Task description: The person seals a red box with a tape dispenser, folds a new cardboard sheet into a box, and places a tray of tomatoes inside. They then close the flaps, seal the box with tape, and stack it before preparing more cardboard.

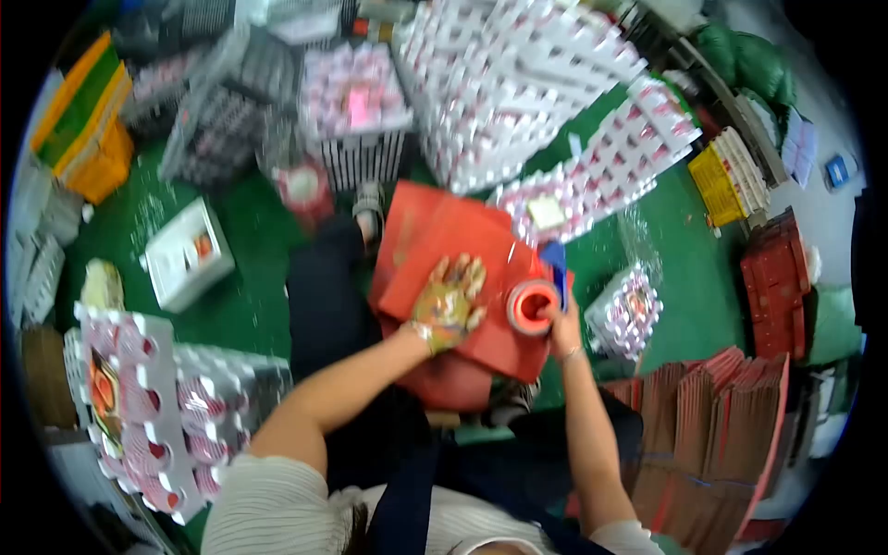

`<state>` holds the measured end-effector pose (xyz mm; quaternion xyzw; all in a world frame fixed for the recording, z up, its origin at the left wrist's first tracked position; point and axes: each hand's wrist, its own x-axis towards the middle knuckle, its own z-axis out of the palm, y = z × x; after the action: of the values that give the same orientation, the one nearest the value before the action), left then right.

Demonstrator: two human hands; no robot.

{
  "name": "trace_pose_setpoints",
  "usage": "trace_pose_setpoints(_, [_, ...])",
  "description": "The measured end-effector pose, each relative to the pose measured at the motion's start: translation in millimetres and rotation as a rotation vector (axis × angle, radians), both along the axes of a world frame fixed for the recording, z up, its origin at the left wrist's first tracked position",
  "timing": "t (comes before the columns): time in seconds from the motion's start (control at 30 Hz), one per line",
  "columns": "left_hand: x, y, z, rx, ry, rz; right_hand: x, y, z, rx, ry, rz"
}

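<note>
A red cardboard box [432, 225] with its flaps spread sits in front of my lap, between my legs. My left hand [447, 303], in a stained yellow-brown glove or covering, lies over the red cardboard with its fingers apart. In my right hand [564, 331] is a tape dispenser [556, 264] with a blue part and a roll of red-orange tape [531, 306]. My fingers close around the roll's right side, above the box's right edge. Whether tape touches the cardboard I cannot make out.
Stacks of white-and-pink packs [355, 88] and white trays [490, 102] stand ahead. A white box [189, 254] lies on the green floor at left, pink-and-white packs [139, 407] nearer. Folded brown-red cartons [703, 435] fill the near right. A red crate [775, 287] stands behind.
</note>
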<state>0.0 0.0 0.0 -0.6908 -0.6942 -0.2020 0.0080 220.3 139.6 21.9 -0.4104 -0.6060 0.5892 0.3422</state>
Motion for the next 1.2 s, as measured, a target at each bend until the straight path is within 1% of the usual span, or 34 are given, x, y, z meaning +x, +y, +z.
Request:
trace_pose_setpoints(0.03, [8,-6,23,-0.011,-0.040,-0.001,6,-2,31,-0.098,-0.069,-0.048])
trace_pose_setpoints(0.07, [18,-9,37,0.063,-0.088,0.001,15,1,65,-0.109,-0.159,0.021])
trace_pose_setpoints(0.1, [14,-5,-14,0.034,-0.194,0.020,-7,14,52,-0.128,-0.323,0.095])
trace_pose_setpoints(0.17, [2,0,-15,0.029,-0.216,0.040,-65,25,96,0.058,-0.611,0.348])
trace_pose_setpoints(0.23, [-9,-5,-20,0.042,-0.247,0.050,-143,29,130,0.405,-0.807,0.644])
trace_pose_setpoints(0.3, [-13,-1,-22,-0.083,-0.350,-0.028,-205,43,122,0.806,-0.756,0.884])
trace_pose_setpoints(0.33, [-8,5,-29,-0.022,-0.279,0.028,-242,34,129,0.724,-0.890,0.936])
trace_pose_setpoints(0.37, [-9,7,-31,-0.026,-0.295,0.030,-279,20,138,0.634,-1.029,0.985])
trace_pose_setpoints(0.4, [-5,8,-33,0.010,-0.269,0.068,-312,14,139,0.587,-1.149,1.102])
trace_pose_setpoints(0.43, [-4,8,-34,0.047,-0.235,0.106,-331,18,127,0.660,-1.117,1.241])
trace_pose_setpoints(0.47, [-6,10,-35,0.047,-0.262,0.126,-352,23,112,0.738,-1.118,1.345])
trace_pose_setpoints(0.5, [-7,8,-32,0.012,-0.272,0.098,-368,26,98,0.808,-1.113,1.450])
trace_pose_setpoints(0.53, [-5,7,-30,-0.022,-0.286,0.070,-383,19,91,0.793,-1.129,1.484])
trace_pose_setpoints(0.57, [-7,7,-28,-0.026,-0.312,0.087,-400,10,84,0.746,-1.290,1.473])
trace_pose_setpoints(0.6, [-7,7,-28,-0.050,-0.279,0.074,-414,0,78,0.697,-1.448,1.454])
trace_pose_setpoints(0.63, [-5,8,-26,-0.073,-0.250,0.058,-423,-6,71,0.688,-1.461,1.479])
trace_pose_setpoints(0.7, [-1,9,-27,-0.085,-0.301,0.064,-437,-16,62,0.781,-1.491,1.574])
trace_pose_setpoints(0.73, [-1,8,-26,-0.091,-0.306,0.071,-443,-27,60,0.696,-1.612,1.543])
trace_pose_setpoints(0.77, [-2,8,-24,-0.097,-0.309,0.079,-446,-29,54,0.696,-1.617,1.553])
trace_pose_setpoints(0.83, [-3,7,-22,-0.118,-0.286,0.089,-449,-31,39,0.755,-1.620,1.649])
trace_pose_setpoints(0.9, [-6,6,-19,-0.129,-0.247,0.061,-449,-33,33,0.790,-1.596,1.682])
trace_pose_setpoints(1.0, [-8,6,-23,-0.075,-0.292,0.089,-453,-37,31,0.836,-1.579,1.739])
trace_pose_setpoints(1.03, [-6,6,-26,-0.067,-0.295,0.079,-454,-34,36,0.777,-1.542,1.690])
trace_pose_setpoints(1.1, [-1,7,-29,0.011,-0.304,0.166,-453,-18,52,0.669,-1.478,1.560])
trace_pose_setpoints(1.13, [-13,2,-21,0.004,-0.280,0.128,-446,4,52,0.765,-1.279,1.431])
trace_pose_setpoints(1.17, [-15,2,-23,0.020,-0.268,0.121,-440,28,60,0.561,-1.334,1.248])
trace_pose_setpoints(1.2, [-13,1,-25,0.061,-0.281,0.137,-423,46,68,0.457,-1.287,1.062])
